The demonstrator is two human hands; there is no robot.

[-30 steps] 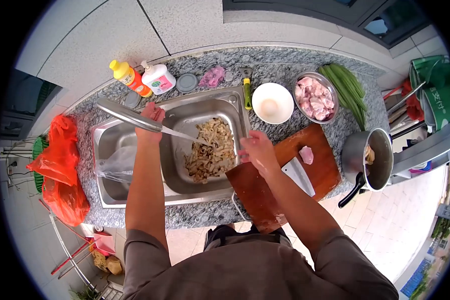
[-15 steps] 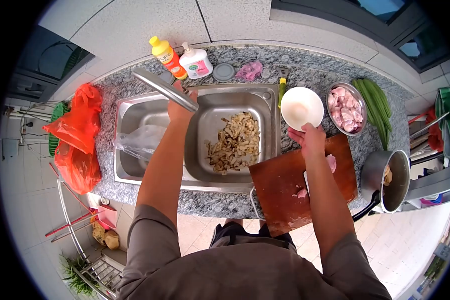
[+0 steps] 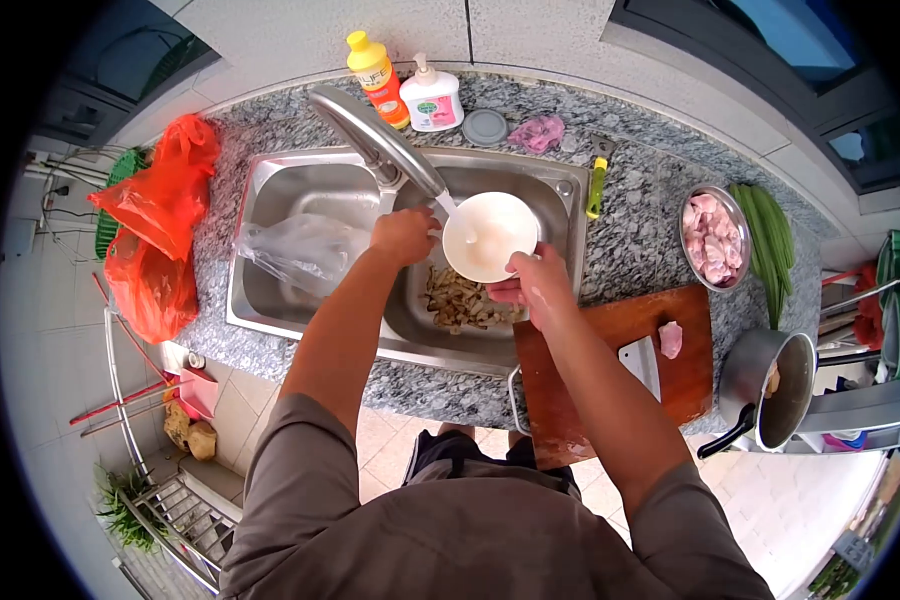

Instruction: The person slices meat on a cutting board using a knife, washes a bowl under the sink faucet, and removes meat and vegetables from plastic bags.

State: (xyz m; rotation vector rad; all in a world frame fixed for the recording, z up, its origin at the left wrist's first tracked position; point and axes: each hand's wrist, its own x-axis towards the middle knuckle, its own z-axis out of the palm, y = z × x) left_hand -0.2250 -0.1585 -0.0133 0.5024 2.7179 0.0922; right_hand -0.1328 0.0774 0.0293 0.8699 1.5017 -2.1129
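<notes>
My right hand [image 3: 537,284] grips the rim of a white bowl [image 3: 500,232], thumb on the edge and fingers beneath, over the right sink basin [image 3: 402,318]. Water runs from the metal faucet [image 3: 395,145] into the bowl. My left hand [image 3: 406,237] is beside the bowl's left edge, below the spout, its fingers partly spread and holding nothing I can see. Under the bowl, sliced mushroom-like pieces [image 3: 460,305] lie in the basin, partly covered. A clear plastic bag [image 3: 300,250] rests in the left basin.
A wooden cutting board [image 3: 570,390] carries a knife [image 3: 640,365] and a meat piece [image 3: 670,340]. To the right are a metal bowl of raw meat [image 3: 713,240], green vegetables [image 3: 765,240] and a pot [image 3: 760,375]. Behind stand a soap bottle [image 3: 432,100] and a peeler [image 3: 598,180].
My right hand has brought the bowl left from above the counter to under the faucet. Water now flows into it. My left hand has moved down from the faucet to beside the bowl.
</notes>
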